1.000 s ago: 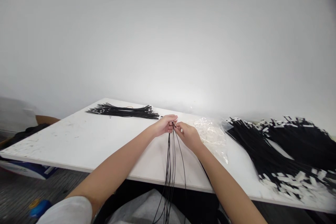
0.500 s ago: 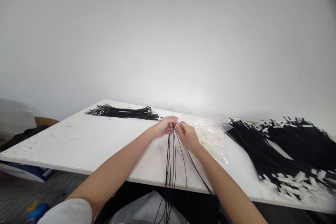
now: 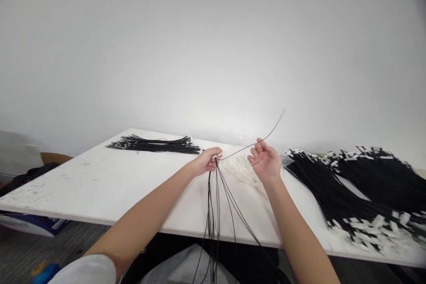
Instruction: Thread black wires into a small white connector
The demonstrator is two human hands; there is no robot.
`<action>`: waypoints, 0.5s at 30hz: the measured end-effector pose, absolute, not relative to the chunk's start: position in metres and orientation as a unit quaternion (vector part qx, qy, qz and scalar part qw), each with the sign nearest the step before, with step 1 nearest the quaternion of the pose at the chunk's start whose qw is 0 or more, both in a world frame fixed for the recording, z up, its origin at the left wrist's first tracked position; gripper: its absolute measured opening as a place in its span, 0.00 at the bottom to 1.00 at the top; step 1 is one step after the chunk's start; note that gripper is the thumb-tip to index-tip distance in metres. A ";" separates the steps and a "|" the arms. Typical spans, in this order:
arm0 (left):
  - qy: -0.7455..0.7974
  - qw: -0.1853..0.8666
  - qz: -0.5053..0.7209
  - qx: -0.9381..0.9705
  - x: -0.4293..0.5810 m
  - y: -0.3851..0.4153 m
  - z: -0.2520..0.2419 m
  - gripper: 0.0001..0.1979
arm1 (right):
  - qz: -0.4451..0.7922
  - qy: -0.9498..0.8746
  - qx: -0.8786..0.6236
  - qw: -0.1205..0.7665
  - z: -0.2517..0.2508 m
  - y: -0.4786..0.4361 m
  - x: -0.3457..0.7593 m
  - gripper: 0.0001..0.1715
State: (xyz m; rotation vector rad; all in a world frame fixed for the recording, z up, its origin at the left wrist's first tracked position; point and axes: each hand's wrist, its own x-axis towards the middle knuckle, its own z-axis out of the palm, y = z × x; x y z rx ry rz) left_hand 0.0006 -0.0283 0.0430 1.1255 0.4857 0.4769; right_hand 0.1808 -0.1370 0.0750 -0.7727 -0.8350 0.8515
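Observation:
My left hand (image 3: 208, 160) is closed on a bunch of thin black wires (image 3: 213, 213) above the table. Most of them hang past the front edge towards my lap. A small white piece shows at the fingertips; its kind cannot be made out. One single black wire (image 3: 238, 151) runs from the left hand up to the right, its far end blurred in the air. My right hand (image 3: 266, 159) is palm up with fingers loosely curled and apart. That wire passes across its fingertips, and no firm grip on it shows.
A flat bundle of black wires (image 3: 156, 144) lies on the white table (image 3: 109, 177) at the back left. Behind my right hand is a clear plastic bag (image 3: 244, 168). Large piles of black wires with white ends (image 3: 333, 195) cover the right side. A plain wall stands behind.
My right hand has moved right, away from my left hand, and its fingers have opened. One wire that hung down now extends up to the right. The left hand keeps its hold.

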 end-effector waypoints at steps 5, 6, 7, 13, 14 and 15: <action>0.244 0.785 0.227 0.522 0.001 -0.027 0.042 0.13 | 0.264 -0.269 -0.336 0.863 0.072 -0.129 0.191 0.16; 0.246 0.784 0.227 0.522 0.001 -0.027 0.042 0.13 | 0.236 -0.256 -0.338 0.874 0.072 -0.128 0.195 0.17; 0.248 0.784 0.228 0.522 0.002 -0.027 0.041 0.13 | 0.210 -0.249 -0.339 0.882 0.072 -0.127 0.198 0.18; 0.241 0.783 0.230 0.526 0.003 -0.027 0.042 0.11 | 0.198 -0.260 -0.343 0.880 0.074 -0.131 0.208 0.21; 0.240 0.782 0.230 0.527 0.003 -0.028 0.042 0.11 | 0.197 -0.276 -0.365 0.867 0.073 -0.132 0.205 0.20; 0.240 0.783 0.230 0.526 0.003 -0.028 0.043 0.11 | 0.188 -0.295 -0.394 0.850 0.072 -0.132 0.202 0.18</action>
